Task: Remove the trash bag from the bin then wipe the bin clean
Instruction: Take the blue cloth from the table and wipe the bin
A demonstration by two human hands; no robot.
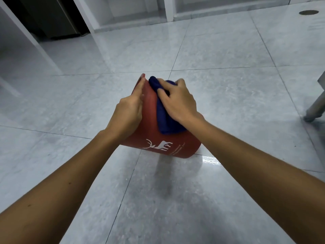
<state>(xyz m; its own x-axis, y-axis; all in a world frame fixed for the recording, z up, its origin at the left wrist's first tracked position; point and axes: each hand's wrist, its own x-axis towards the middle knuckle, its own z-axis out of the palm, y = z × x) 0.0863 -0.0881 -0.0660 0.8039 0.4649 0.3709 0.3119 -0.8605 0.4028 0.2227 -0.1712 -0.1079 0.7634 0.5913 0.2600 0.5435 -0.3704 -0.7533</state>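
Here the right hand (177, 101) presses a blue cloth (162, 110) flat against the outer wall of the red bin (151, 138), fingers spread over the cloth, the grip closed on it between palm and bin. The cloth runs from the far upper end of the bin down along its side, its lower fold hanging below the wrist. The left hand (128, 110) holds the bin from the other side, palm against the wall and fingers stretched along it toward the far end, the grip wide around the curve. The bin is tilted, lifted off the floor (88, 95) between both hands, its near end lower and facing the camera. A white deer print (159, 146) with small lettering beside it shows on that near part. Below lies a glossy grey tiled floor, with a metal leg (314, 110) at the right edge and a round drain (308, 12) near the far right corner.
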